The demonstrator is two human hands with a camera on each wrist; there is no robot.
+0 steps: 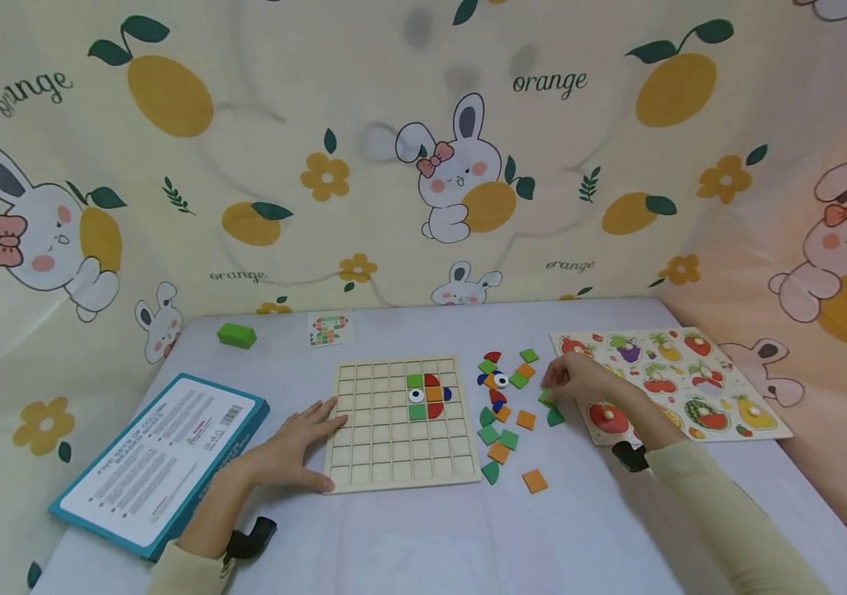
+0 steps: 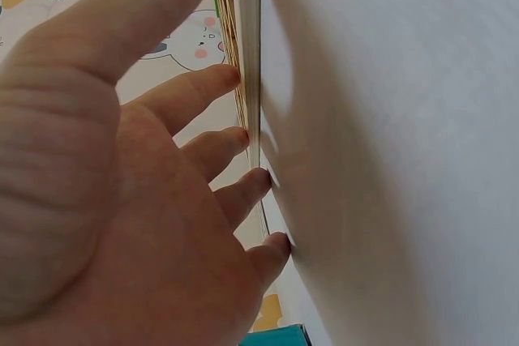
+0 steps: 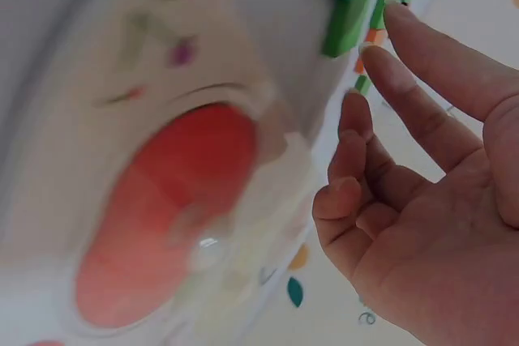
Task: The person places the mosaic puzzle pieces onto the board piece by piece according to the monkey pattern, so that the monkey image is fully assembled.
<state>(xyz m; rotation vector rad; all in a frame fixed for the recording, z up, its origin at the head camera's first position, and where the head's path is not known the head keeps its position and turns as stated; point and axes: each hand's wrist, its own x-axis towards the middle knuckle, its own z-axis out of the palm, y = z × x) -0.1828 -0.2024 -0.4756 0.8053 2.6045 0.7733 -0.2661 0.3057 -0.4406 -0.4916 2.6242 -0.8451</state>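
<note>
A wooden grid board (image 1: 378, 463) lies mid-table, with green, red, orange and blue pieces and a white eye piece (image 1: 416, 396) set in its upper right cells. My left hand (image 1: 285, 446) rests at the board's left edge, fingers spread; in the left wrist view, fingertips touch the edge side. My right hand (image 1: 579, 382) hovers just above a green piece (image 1: 546, 399) at the right of the loose pieces. In the right wrist view, thumb and forefinger stand apart near green pieces (image 3: 349, 22), and nothing shows between them; the other fingers are bent.
Loose orange squares (image 1: 525, 420) and other coloured pieces lie right of the board. A fruit picture board (image 1: 735, 430) is at the right, a blue box (image 1: 163, 463) at the left. Farther back are a green block (image 1: 236, 335) and a pattern card (image 1: 330, 329).
</note>
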